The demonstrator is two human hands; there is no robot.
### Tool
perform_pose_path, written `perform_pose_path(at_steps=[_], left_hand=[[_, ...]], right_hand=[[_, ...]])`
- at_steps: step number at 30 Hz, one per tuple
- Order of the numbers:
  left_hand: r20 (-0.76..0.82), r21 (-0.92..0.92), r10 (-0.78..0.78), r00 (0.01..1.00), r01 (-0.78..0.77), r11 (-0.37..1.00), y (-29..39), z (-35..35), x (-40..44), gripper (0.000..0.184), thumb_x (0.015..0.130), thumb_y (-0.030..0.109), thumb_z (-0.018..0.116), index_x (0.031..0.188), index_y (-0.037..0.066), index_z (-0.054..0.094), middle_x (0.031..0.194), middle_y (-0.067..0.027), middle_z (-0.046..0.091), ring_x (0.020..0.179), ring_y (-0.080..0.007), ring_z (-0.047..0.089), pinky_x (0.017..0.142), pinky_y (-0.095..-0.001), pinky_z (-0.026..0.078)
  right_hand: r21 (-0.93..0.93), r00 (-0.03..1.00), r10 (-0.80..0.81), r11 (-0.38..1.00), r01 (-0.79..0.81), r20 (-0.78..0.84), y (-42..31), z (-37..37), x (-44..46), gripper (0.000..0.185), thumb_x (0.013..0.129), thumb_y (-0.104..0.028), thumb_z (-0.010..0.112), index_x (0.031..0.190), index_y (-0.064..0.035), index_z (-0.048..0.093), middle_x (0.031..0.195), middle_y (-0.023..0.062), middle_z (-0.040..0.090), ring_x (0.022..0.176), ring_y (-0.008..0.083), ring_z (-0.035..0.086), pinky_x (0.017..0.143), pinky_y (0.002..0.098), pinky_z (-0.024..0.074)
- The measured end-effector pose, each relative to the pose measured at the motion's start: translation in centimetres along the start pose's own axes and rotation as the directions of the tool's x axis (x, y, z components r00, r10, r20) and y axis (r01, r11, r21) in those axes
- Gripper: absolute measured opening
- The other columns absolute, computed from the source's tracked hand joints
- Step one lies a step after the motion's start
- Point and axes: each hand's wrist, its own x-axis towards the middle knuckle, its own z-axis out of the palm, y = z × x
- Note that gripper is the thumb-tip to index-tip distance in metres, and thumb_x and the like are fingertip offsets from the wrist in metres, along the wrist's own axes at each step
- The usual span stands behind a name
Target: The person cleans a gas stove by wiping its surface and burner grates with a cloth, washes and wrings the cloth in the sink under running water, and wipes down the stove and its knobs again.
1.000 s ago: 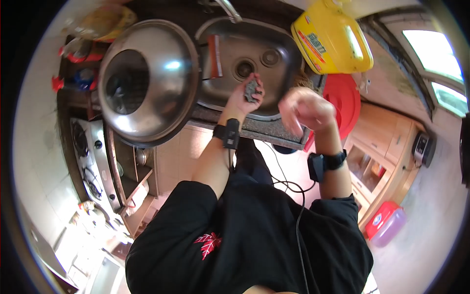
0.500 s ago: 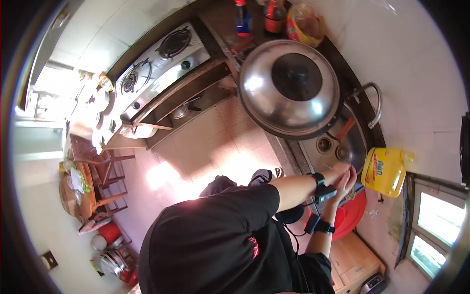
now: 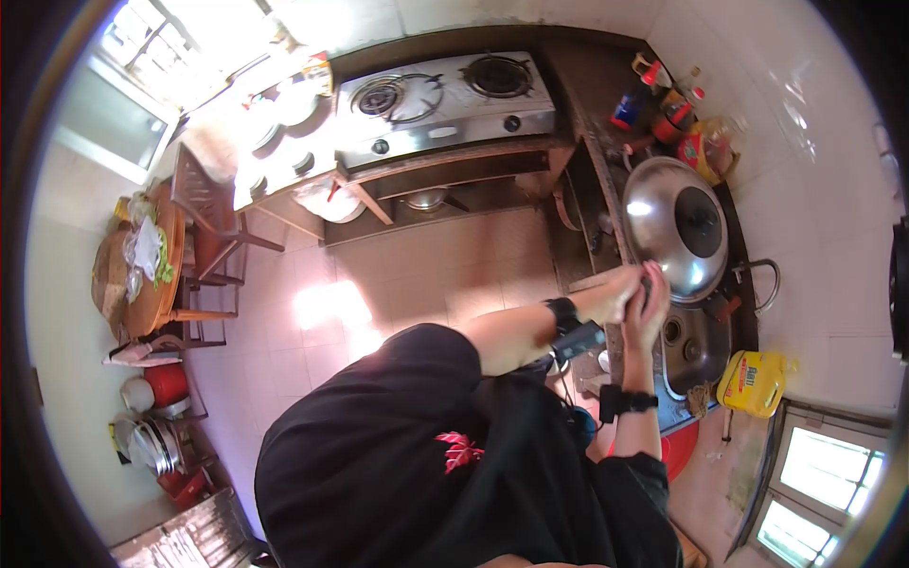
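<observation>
At three o'clock in view, left hand (image 3: 620, 292) and right hand (image 3: 646, 327), close together near domed steel wok lid (image 3: 663, 232), at one o'clock from them. Between the hands, small dark grey lump (image 3: 647, 296), mostly hidden; cannot tell by which hand gripped. At five o'clock, sink basin (image 3: 705, 355), partly covered by lid. At four o'clock, yellow plastic jug (image 3: 753, 383), label unreadable.

Black short-sleeved shirt (image 3: 379, 445), red leaf print (image 3: 459, 452) on front. Two black wrist straps (image 3: 565, 313), each with dark boxy module (image 3: 579, 344).
</observation>
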Motion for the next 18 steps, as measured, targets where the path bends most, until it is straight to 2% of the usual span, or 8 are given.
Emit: perform_pose_path(at_steps=[2,4,6,7,10,13,15,18], left_hand=[[-0.231,-0.028,0.02,0.973,-0.027,0.999,4.5,-4.2,-3.2,0.04,0.097,0.047,0.037,0.093,0.015,0.06,0.09,-0.0057,0.064,0.089,-0.0192,0.06,0.087,-0.041,0.048],[-0.075,-0.259,-0.041,0.996,0.02,0.966,7.3,-11.0,-4.3,0.047,0.098,0.043,0.029,0.094,0.007,0.059,0.101,-0.0181,0.065,0.098,-0.0307,0.061,0.095,-0.0453,0.047],[0.088,-0.385,0.021,0.996,0.015,0.923,9.2,-11.2,-9.7,0.042,0.094,0.037,0.033,0.088,0.004,0.058,0.093,-0.0184,0.066,0.089,-0.0328,0.062,0.084,-0.0469,0.051],[0.055,-0.327,0.019,0.998,0.0,0.945,9.3,-12.5,-9.7,0.043,0.095,0.031,0.031,0.096,-0.002,0.058,0.101,-0.0239,0.064,0.092,-0.0398,0.062,0.093,-0.0556,0.049],[0.124,-0.338,0.026,0.992,0.018,0.941,7.8,-12.3,-8.1,0.038,0.093,0.029,0.035,0.092,0.0,0.059,0.097,-0.0216,0.064,0.09,-0.0397,0.062,0.091,-0.0555,0.05],[0.088,-0.284,-0.067,0.994,0.09,0.954,4.3,-8.6,-4.3,0.037,0.091,0.029,0.037,0.084,0.001,0.061,0.084,-0.0153,0.065,0.08,-0.0318,0.062,0.078,-0.0486,0.052],[0.272,-0.25,-0.066,0.96,0.136,0.959,0.4,-6.6,-0.3,0.029,0.09,0.027,0.044,0.087,0.002,0.059,0.093,-0.0159,0.064,0.086,-0.0351,0.063,0.083,-0.053,0.052],[0.458,0.206,0.236,0.857,-0.36,0.91,-3.3,-0.1,-2.4,0.017,0.093,0.024,0.054,0.095,0.007,0.056,0.094,-0.012,0.062,0.088,-0.027,0.063,0.08,-0.0392,0.053]], right_hand=[[0.012,0.997,-0.06,0.998,0.059,0.04,-4.1,6.0,1.1,0.017,0.091,-0.011,0.054,0.105,-0.0028,0.06,0.109,0.0169,0.062,0.104,0.0355,0.056,0.094,0.0462,0.0411],[0.064,0.992,0.015,0.998,-0.023,0.128,-6.5,11.6,0.7,0.015,0.091,-0.016,0.056,0.101,-0.0041,0.059,0.102,0.0127,0.062,0.099,0.0323,0.057,0.09,0.047,0.0412],[0.041,0.994,-0.037,0.999,0.032,0.107,-9.7,14.7,0.6,0.016,0.092,-0.017,0.055,0.095,-0.0021,0.059,0.095,0.0138,0.064,0.091,0.0334,0.059,0.083,0.0444,0.045],[0.042,0.993,-0.037,0.999,0.033,0.113,-10.1,15.4,0.1,0.016,0.092,-0.017,0.055,0.095,-0.0021,0.059,0.095,0.0138,0.064,0.091,0.0334,0.059,0.083,0.0444,0.045],[0.084,0.987,0.112,0.989,-0.122,0.111,-9.6,15.1,-0.7,0.018,0.093,-0.018,0.054,0.096,-0.0016,0.06,0.097,0.0151,0.064,0.089,0.0322,0.059,0.078,0.0421,0.0457],[0.164,0.961,0.266,0.948,-0.274,0.068,-7.1,10.6,-0.7,0.024,0.094,-0.019,0.052,0.084,0.0009,0.058,0.079,0.017,0.062,0.075,0.0313,0.06,0.07,0.0398,0.0474],[0.118,0.903,0.429,0.898,-0.423,-0.03,-5.1,6.9,-1.4,0.028,0.095,-0.024,0.052,0.09,0.0009,0.064,0.085,0.0193,0.067,0.078,0.0298,0.064,0.072,0.0401,0.0491],[0.118,0.793,0.581,0.814,-0.569,-0.186,0.8,0.9,-3.6,0.037,0.095,-0.031,0.053,0.094,0.0021,0.068,0.086,0.0201,0.07,0.08,0.0302,0.067,0.075,0.04,0.0509]])
